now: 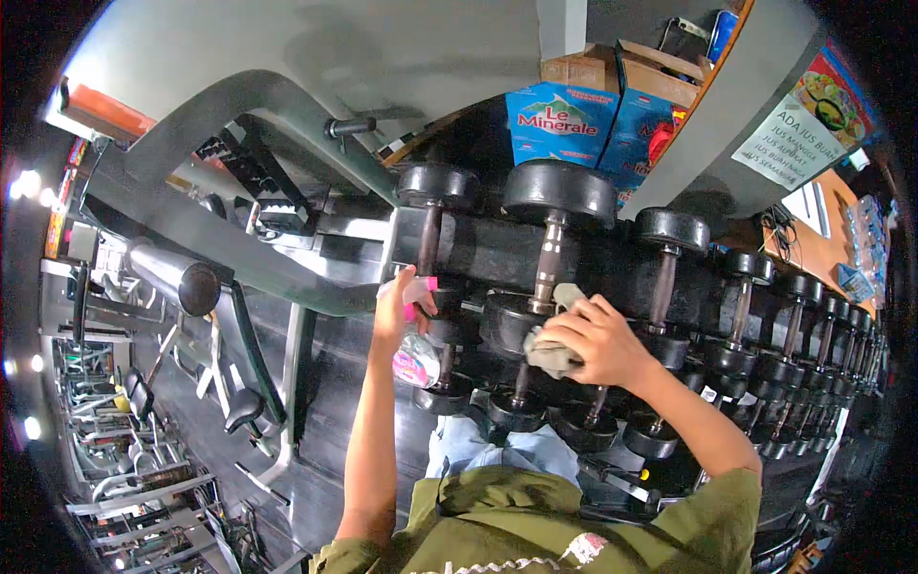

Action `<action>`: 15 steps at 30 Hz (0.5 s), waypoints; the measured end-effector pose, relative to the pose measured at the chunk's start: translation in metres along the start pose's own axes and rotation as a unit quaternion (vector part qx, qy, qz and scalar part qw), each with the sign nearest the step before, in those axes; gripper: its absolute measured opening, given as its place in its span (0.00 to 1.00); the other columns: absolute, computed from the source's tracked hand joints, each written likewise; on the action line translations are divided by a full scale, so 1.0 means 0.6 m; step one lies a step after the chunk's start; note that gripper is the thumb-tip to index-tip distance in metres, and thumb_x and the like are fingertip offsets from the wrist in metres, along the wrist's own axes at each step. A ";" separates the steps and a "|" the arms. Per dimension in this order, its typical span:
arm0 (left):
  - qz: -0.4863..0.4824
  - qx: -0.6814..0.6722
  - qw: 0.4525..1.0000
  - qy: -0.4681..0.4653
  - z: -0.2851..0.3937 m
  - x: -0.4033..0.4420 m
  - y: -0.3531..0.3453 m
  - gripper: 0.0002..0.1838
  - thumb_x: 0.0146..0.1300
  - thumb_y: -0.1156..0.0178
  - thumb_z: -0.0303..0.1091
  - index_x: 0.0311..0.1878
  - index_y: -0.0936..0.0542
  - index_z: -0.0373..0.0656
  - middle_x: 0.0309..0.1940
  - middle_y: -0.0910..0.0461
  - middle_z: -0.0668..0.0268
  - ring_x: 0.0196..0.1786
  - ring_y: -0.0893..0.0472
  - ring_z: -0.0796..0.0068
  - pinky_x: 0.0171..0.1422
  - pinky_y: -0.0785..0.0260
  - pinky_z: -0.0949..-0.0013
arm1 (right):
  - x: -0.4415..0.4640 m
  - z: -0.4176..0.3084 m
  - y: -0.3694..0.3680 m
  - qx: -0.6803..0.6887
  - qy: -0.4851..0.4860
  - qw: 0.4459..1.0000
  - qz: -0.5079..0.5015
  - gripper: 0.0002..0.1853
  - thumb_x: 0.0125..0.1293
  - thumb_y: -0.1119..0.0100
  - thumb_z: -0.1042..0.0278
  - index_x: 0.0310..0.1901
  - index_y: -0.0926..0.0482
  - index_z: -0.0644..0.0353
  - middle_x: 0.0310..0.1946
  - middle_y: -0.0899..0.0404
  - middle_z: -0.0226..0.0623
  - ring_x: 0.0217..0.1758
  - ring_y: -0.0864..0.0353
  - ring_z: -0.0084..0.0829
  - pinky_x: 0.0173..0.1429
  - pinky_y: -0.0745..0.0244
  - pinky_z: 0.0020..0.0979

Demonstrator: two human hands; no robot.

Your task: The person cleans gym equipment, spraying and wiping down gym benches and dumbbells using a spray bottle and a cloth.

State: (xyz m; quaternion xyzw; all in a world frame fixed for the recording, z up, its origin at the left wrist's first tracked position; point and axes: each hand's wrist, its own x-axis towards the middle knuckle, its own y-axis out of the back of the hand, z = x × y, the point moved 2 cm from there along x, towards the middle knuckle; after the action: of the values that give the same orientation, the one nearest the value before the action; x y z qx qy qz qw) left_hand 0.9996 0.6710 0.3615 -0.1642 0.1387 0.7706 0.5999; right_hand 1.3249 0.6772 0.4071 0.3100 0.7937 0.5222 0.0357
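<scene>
A clear spray bottle [417, 362] with a pink and white trigger head hangs from my left hand [402, 304], whose fingers wrap its neck. My right hand [598, 342] is closed on a grey-beige cloth [552, 354]. That cloth presses against the near head of a large black dumbbell [507, 323] on the rack. The dumbbell's worn metal handle [550, 253] runs away from me to its far head [559, 191]. Left of it lies another dumbbell [437, 184], just beyond the spray bottle.
More dumbbells [672, 230] line the rack toward the right, with a lower row [585, 426] nearer me. A grey machine frame [229, 239] stands close on my left. Blue cartons [559, 122] sit behind the rack, beside a pillar bearing a paper sign [789, 139].
</scene>
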 end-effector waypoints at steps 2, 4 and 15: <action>0.012 -0.004 1.000 0.013 0.004 -0.001 -0.003 0.34 0.68 0.52 0.59 0.23 0.23 0.35 0.17 0.23 0.56 0.09 0.28 0.66 0.13 0.38 0.67 | -0.023 0.015 0.015 0.031 0.014 0.999 -0.003 0.26 0.40 0.27 0.68 0.47 0.20 0.44 0.47 0.23 0.22 0.48 0.25 0.31 0.52 0.26 0.33; 0.007 -0.001 1.000 0.012 0.000 -0.001 -0.001 0.34 0.69 0.52 0.59 0.22 0.23 0.34 0.16 0.23 0.56 0.09 0.28 0.66 0.14 0.37 0.67 | -0.047 0.029 0.020 0.044 -0.021 0.999 -0.023 0.25 0.40 0.27 0.70 0.45 0.20 0.46 0.47 0.23 0.22 0.49 0.25 0.32 0.52 0.24 0.35; 0.006 0.005 1.000 0.025 -0.008 0.003 0.004 0.33 0.69 0.52 0.59 0.23 0.24 0.35 0.17 0.23 0.57 0.09 0.29 0.68 0.16 0.32 0.68 | -0.095 0.036 -0.007 0.118 -0.111 0.987 0.009 0.20 0.42 0.28 0.71 0.40 0.22 0.53 0.42 0.24 0.31 0.46 0.20 0.36 0.49 0.19 0.36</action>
State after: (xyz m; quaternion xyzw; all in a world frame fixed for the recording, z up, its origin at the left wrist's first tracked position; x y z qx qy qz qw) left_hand 0.9976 0.6699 0.3563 -0.1791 0.1583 0.7695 0.5922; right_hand 1.3772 0.6633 0.3784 0.3751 0.8380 0.3876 0.0824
